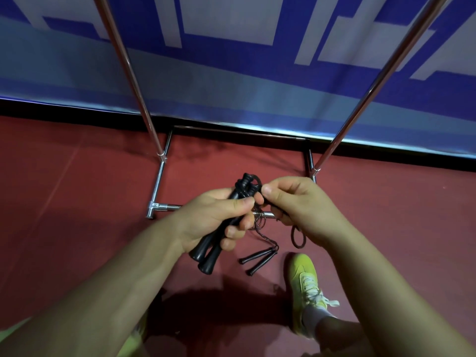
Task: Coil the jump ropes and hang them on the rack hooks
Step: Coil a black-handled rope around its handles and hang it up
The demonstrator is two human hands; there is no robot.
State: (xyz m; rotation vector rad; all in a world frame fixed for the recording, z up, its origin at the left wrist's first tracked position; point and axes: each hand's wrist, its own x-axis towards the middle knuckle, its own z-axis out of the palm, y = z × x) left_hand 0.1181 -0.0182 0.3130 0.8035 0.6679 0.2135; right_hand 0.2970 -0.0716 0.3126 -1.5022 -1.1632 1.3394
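Partway: left hand (219, 217) clamped round rope handles (208, 249), right hand (296, 204) pinching cord (297, 237) just beside; second rope (257, 261) below, unhung.

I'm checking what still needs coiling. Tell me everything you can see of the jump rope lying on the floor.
The jump rope on the floor has two slim black handles, side by side and angled apart, their far ends meeting where a thin dark cord leaves them. The cord runs up toward the rack's base bar in a loose tangle, not neatly coiled. It lies on the red floor beside the yellow-green shoe. Neither hand touches it.
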